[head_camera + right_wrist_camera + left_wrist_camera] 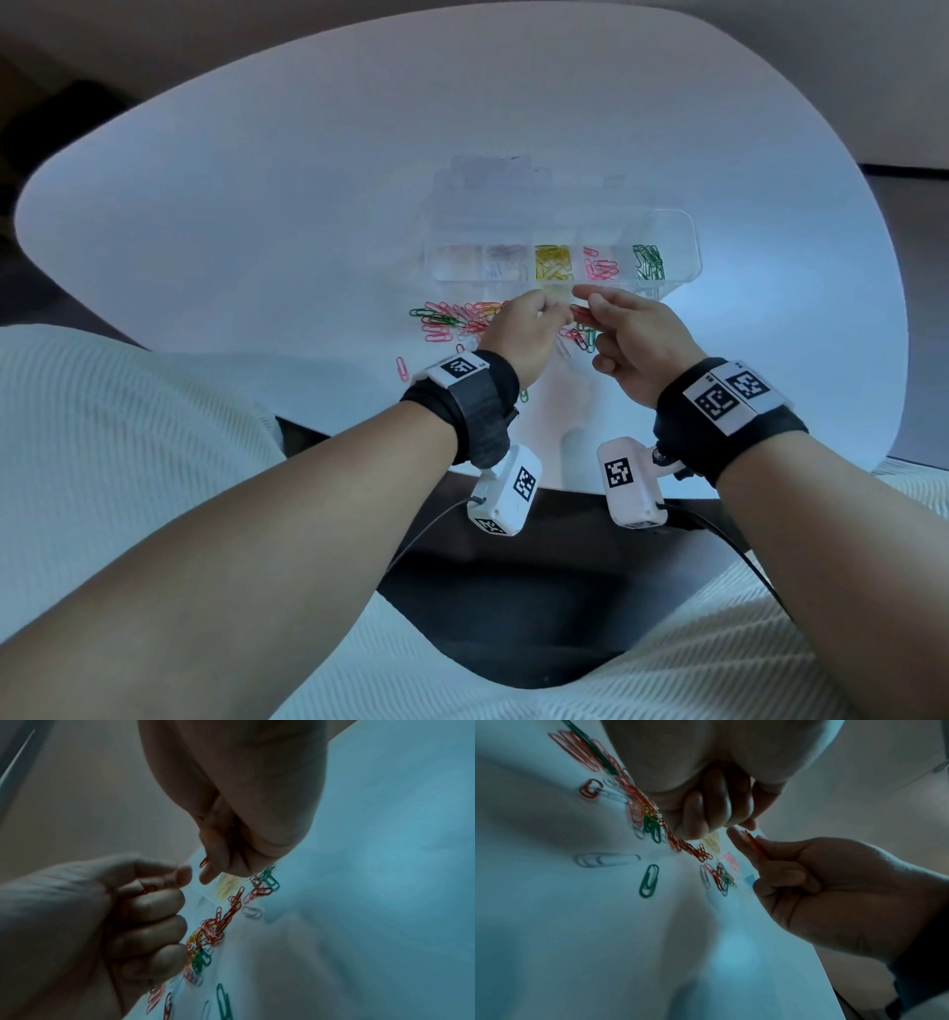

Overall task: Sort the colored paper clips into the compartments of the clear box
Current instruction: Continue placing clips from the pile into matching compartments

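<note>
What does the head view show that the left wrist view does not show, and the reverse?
Only the head view shows the clear box whole, with yellow clips, pink clips and green clips in separate compartments, and both wrist bands. Only the left wrist view shows, close up, the left hand's curled fingers and a lone green clip lying apart on the table. Both show the right hand pinching a red clip and the unsorted pile.

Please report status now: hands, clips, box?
Right hand pinches red paper clip. Left hand curled, holding a small red clip. Clear plastic compartment box ahead, unobstructed.
</note>
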Available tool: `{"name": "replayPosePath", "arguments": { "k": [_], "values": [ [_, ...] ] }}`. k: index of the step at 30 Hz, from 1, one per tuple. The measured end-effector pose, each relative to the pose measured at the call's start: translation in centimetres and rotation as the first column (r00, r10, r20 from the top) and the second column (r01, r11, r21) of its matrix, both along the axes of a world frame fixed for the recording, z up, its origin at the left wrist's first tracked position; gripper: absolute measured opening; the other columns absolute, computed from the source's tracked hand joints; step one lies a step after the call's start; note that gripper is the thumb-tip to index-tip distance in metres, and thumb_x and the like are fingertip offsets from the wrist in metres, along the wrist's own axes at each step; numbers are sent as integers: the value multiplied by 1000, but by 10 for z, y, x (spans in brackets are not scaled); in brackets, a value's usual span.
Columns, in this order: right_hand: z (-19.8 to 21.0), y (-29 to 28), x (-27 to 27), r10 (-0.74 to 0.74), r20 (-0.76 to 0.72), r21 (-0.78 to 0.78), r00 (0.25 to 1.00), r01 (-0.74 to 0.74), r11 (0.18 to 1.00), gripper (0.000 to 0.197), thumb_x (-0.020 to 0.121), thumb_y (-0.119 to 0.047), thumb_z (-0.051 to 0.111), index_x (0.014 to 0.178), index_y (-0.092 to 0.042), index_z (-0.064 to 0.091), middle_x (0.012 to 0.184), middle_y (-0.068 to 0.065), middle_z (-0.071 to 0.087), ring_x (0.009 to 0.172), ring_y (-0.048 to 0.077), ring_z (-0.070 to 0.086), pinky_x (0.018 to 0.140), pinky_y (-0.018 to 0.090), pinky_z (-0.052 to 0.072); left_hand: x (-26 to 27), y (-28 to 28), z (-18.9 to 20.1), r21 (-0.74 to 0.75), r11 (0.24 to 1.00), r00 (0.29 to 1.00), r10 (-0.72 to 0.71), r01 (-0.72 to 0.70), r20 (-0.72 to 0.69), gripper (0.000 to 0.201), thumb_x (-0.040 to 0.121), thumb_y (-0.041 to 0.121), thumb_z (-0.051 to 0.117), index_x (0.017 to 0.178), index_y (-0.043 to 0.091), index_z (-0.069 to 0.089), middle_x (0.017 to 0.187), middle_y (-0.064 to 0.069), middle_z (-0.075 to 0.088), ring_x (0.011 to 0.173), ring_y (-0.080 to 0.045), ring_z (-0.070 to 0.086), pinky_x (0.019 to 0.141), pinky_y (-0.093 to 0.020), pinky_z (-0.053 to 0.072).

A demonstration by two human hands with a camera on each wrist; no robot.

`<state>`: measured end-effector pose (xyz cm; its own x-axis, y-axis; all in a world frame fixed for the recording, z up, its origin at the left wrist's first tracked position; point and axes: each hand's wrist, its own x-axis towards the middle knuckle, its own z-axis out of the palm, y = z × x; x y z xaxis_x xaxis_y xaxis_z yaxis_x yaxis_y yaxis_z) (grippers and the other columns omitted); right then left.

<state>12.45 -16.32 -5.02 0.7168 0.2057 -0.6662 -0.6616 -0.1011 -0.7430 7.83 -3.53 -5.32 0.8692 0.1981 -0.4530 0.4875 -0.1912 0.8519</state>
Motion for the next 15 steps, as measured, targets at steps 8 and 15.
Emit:
{"name": "replayPosePath", "arguments": {
  "k": [8, 15],
  "values": [
    [4, 4, -6, 49, -13, 92, 999, -48, 995, 24, 103, -16, 44, 117, -16, 64, 81, -9, 71, 38, 6, 26, 41, 19, 29, -2, 4, -14, 66, 996, 999, 52, -52, -2, 27, 86, 35, 69, 79, 9, 71, 79, 2, 65, 76, -16, 59, 75, -28, 47],
    [6, 7, -7, 20, 48, 38, 999, -22, 999, 21, 101, -14, 49, 112, -16, 66, 95, -1, 72, 36, 6, 26, 41, 19, 31, 0, 7, -7, -4, 993, 990, 121, -121, 72, 14, 85, 18, 67, 72, 13, 68, 74, 8, 65, 65, -2, 54, 68, -19, 42]
  ]
}}
